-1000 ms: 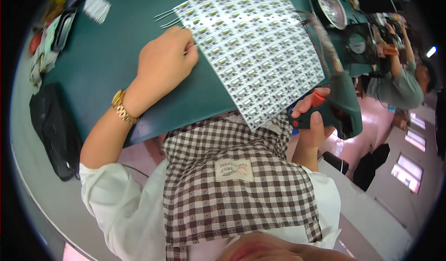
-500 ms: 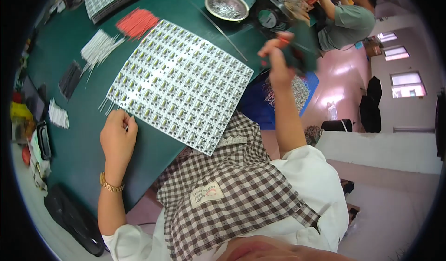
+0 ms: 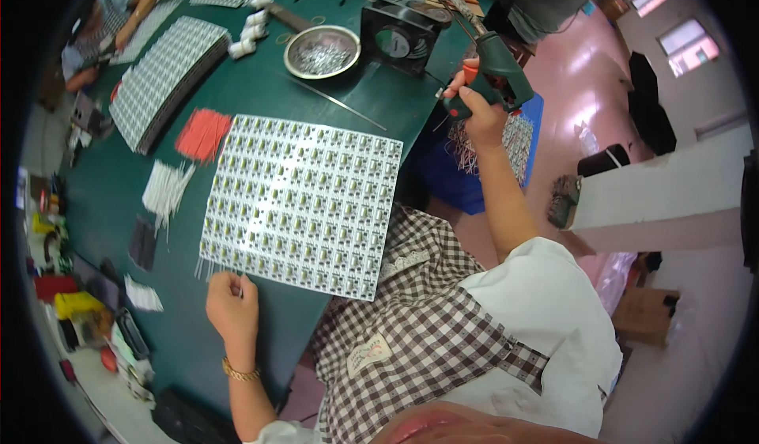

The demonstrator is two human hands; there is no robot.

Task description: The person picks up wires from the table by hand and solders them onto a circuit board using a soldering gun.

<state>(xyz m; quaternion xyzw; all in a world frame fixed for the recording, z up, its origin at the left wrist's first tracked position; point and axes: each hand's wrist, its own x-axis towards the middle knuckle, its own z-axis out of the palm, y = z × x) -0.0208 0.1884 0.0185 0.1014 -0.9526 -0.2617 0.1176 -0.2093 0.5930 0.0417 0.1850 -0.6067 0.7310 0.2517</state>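
Note:
A large white panel of small circuit boards (image 3: 302, 201) lies flat on the green table (image 3: 261, 96). My left hand (image 3: 232, 307) rests at the panel's near left corner, fingers curled on thin wire leads sticking out from its edge. My right hand (image 3: 480, 113) is raised off the table's right edge and grips a dark green pistol-shaped power tool (image 3: 498, 68) with an orange trigger. I wear a brown checked apron over a white shirt.
A metal bowl of small parts (image 3: 322, 51), a black fan (image 3: 398, 39), a stack of board panels (image 3: 162, 76), red wires (image 3: 202, 134) and white wires (image 3: 164, 189) sit on the table. A blue bin (image 3: 474, 167) stands beside it. Other people work at the far side.
My right hand has lifted the tool from beside my lap up to the table's right edge. The view swung, so the panel now lies farther left; my left hand slid to its near corner.

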